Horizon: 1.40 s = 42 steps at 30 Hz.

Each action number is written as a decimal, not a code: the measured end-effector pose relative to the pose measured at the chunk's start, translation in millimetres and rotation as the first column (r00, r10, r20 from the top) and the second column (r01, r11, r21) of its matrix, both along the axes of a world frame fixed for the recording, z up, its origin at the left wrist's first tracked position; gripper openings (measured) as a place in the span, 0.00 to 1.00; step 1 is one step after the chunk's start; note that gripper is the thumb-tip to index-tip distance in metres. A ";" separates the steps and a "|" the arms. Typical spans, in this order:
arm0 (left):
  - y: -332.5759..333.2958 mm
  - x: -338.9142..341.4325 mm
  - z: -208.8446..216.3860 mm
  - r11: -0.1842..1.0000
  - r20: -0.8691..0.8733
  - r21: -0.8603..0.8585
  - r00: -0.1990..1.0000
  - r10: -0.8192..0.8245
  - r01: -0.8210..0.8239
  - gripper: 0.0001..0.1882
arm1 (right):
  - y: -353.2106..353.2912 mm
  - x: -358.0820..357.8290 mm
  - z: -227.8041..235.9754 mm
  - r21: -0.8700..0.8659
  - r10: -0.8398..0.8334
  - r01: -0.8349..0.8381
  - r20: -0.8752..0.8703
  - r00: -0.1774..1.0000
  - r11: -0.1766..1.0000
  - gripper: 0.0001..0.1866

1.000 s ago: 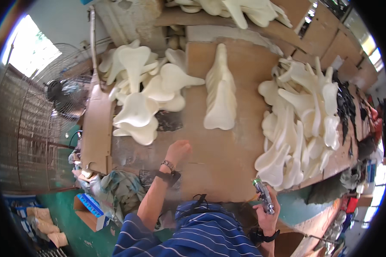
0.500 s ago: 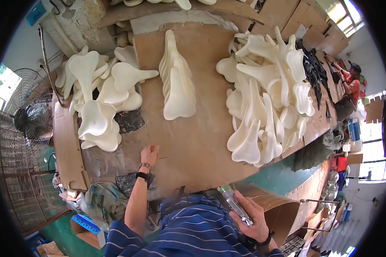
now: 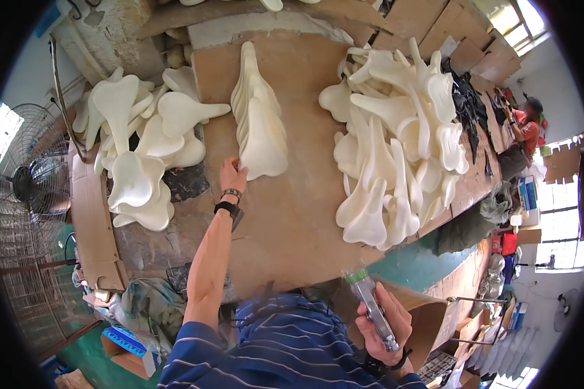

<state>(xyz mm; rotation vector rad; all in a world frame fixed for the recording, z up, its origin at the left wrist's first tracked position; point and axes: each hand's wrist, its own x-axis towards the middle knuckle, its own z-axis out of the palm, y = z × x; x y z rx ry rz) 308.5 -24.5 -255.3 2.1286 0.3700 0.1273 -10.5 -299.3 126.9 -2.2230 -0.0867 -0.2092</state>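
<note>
Head view: cream stack [image 3: 262, 136] touched by left hand [image 3: 232, 176], grip unclear; tool [image 3: 374, 307] gripped by right hand [image 3: 399, 322] near desk's [image 3: 292, 256] front edge.

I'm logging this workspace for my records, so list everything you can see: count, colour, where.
Middle stack of curved pieces: one, cream, mid-table; pieces overlap
Left pile: one, cream, table's left
Right pile: one, cream, table's right
Worktable: one, brown cardboard top, centre
Black material: heap, beyond the right pile
Large caged fan: one, dark, left edge
Crumpled cloth: grey-green, lower left
Large carton: one, brown, lower right
Co-worker: one, orange-red top, far right
Handheld tool: one, silver with green end, in right hand
Striped shirt: one, blue, bottom centre
Left hand: one, bare, at middle stack's near-left edge
Right hand: one, bare, around the tool
Smaller background clutter: too unclear to count
</note>
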 end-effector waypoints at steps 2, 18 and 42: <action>2.9 2.3 -5.0 0.999 -0.012 -0.034 1.000 -0.018 0.017 0.24 | -3.2 -4.5 -0.3 0.000 0.000 0.000 -0.039 0.999 1.000 0.31; 36.4 -51.9 50.6 0.996 0.096 0.094 0.995 -0.013 0.004 0.20 | -12.5 -0.8 3.4 0.009 0.046 -0.045 -0.283 0.958 0.999 0.32; 33.5 -44.7 44.8 0.979 0.093 0.023 0.975 -0.201 0.200 0.24 | 8.7 11.8 3.2 -0.045 -0.058 0.057 -0.015 0.998 0.997 0.31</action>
